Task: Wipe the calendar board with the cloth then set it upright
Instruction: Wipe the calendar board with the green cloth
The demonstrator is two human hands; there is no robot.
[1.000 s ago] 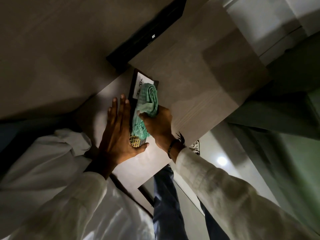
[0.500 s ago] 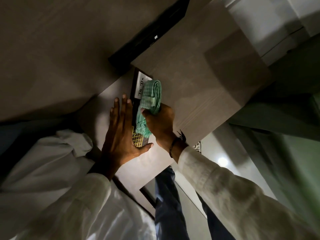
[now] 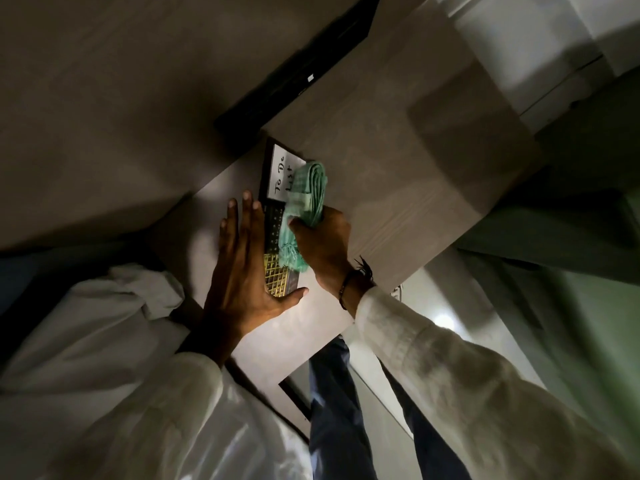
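There is one view only, from a wide-angle camera on the person's head, looking steeply down over the chest and arms onto the tabletop (image 3: 398, 161). It sits close: both sleeves fill the lower half of the frame and run up to the board (image 3: 277, 174), which lies near the middle of the picture. The scene is turned, so the tabletop's edges run on a slant. Below the board the tabletop's near edge shows, with the person's legs and the floor (image 3: 388, 417) beyond it. Above the board a wall rises.
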